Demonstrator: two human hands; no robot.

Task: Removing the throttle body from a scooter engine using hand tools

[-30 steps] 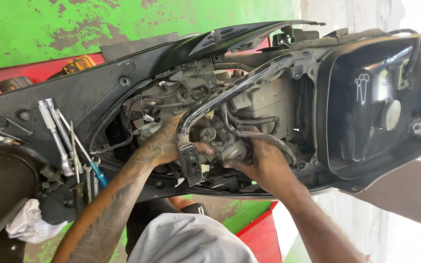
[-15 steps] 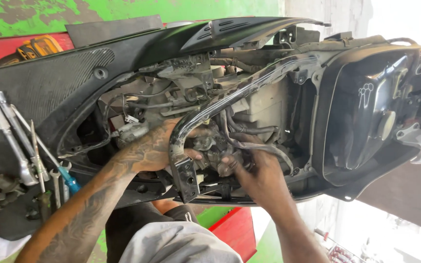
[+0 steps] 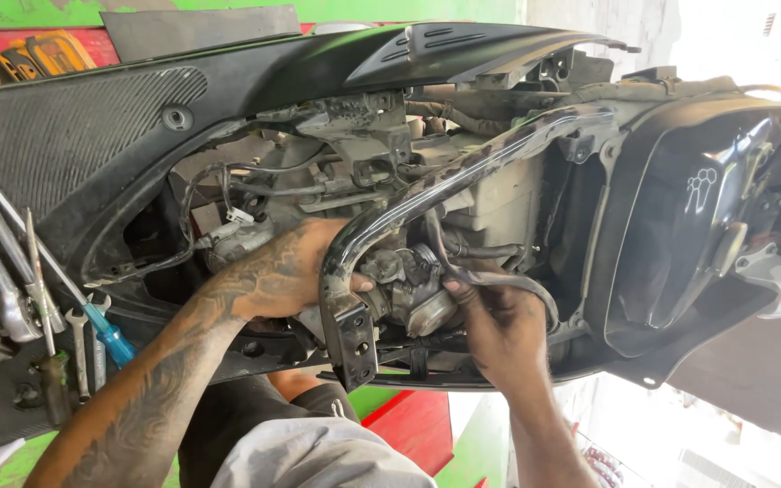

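Beside the frame tube (image 3: 427, 194), the left hand (image 3: 286, 271) is now gripping the carburetor (image 3: 404, 289); the right hand (image 3: 494, 325), having shifted lower, is pinching a hose (image 3: 499, 280).

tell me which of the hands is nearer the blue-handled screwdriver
Left. The left hand reaches into the engine bay, just right of the blue-handled screwdriver; the right hand works farther right, past the frame tube.

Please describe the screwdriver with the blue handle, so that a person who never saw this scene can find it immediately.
Start at the black textured body panel of the opened scooter, on the left of the view. Below it, a row of long metal hand tools lies on the dark footboard, to the left of the person's left hand. The screwdriver is the only tool there with a translucent blue handle; its neighbours are bare grey metal.
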